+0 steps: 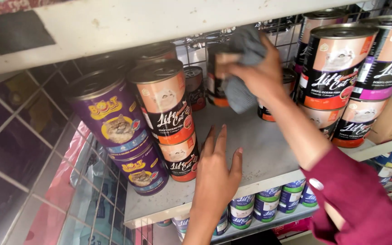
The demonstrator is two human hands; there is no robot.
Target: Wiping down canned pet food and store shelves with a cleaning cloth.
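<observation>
My right hand holds a grey cloth pressed against a can at the back of a white shelf. My left hand rests flat with fingers apart on the shelf's front part, holding nothing. It lies just right of a stack of two orange pet-food cans. A dark red sleeve covers my right arm.
Two stacked purple cans stand at the shelf's left end. Orange and pink-banded cans are stacked at the right. A wire grid backs the shelf. Blue-green cans fill the shelf below. A white shelf board hangs overhead.
</observation>
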